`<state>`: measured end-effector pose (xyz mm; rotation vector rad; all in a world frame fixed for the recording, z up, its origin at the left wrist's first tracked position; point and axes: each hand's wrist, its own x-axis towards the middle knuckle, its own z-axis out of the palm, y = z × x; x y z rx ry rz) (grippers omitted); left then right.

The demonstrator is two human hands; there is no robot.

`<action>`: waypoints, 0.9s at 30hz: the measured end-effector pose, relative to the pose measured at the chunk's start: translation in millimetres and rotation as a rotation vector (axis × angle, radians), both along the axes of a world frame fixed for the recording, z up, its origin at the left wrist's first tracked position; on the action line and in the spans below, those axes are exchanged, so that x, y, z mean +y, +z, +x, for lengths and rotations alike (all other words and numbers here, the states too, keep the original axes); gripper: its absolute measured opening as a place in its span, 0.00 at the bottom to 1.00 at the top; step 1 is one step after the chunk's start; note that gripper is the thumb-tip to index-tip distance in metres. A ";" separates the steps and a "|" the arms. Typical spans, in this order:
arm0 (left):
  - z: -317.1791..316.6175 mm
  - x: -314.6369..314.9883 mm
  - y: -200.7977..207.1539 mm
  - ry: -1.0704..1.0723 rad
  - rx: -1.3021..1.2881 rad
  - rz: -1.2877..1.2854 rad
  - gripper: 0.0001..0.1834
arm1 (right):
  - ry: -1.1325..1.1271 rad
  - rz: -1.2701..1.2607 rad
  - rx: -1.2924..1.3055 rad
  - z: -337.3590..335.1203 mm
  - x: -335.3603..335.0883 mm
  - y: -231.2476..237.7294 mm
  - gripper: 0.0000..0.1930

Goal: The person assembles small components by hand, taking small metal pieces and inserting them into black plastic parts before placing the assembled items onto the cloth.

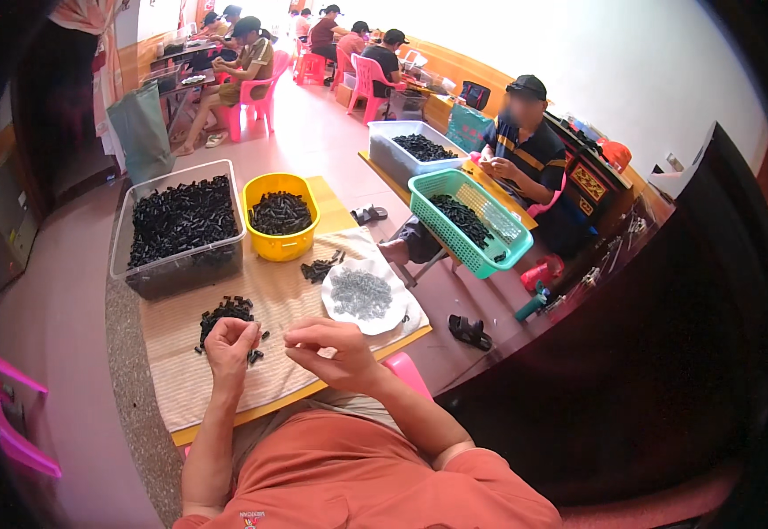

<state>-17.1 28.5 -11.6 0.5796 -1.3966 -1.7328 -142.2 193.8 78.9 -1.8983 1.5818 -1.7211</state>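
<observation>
Over the near part of the cloth-covered table, my left hand (229, 346) is closed in a pinch beside a pile of small black tubular parts (225, 316). What its fingertips hold is too small to make out. A short gap away, my right hand (333, 351) has thumb and forefinger drawn together, and anything between them is likewise too small to name. Just beyond the right hand lies a white scalloped plate (392, 318) heaped with small clear pieces (360, 294). A smaller group of black parts (320, 267) rests to the left of that plate.
A clear bin (178, 270) and a yellow basket (280, 249), both filled with black parts, stand at the table's far side. At right, another table holds a green basket (509, 255) and a clear tub (382, 155); a co-worker (525, 145) sits there. Sandals (469, 332) lie on the floor.
</observation>
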 end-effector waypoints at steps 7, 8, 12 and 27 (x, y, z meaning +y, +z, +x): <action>-3.3 1.2 -1.9 0.010 -0.042 -0.006 0.05 | 0.578 -0.376 -0.388 10.4 54.8 69.4 0.44; -0.6 -0.8 -6.2 0.012 -0.048 -0.024 0.05 | 0.684 -0.460 -0.330 14.4 55.9 85.8 0.46; -5.2 -0.5 -6.5 -0.012 -0.048 -0.045 0.05 | 0.592 -0.544 -0.395 52.3 86.0 136.0 0.34; -2.0 0.2 -4.6 -0.003 -0.026 -0.011 0.04 | 0.595 -0.686 -0.528 81.8 66.2 156.6 0.19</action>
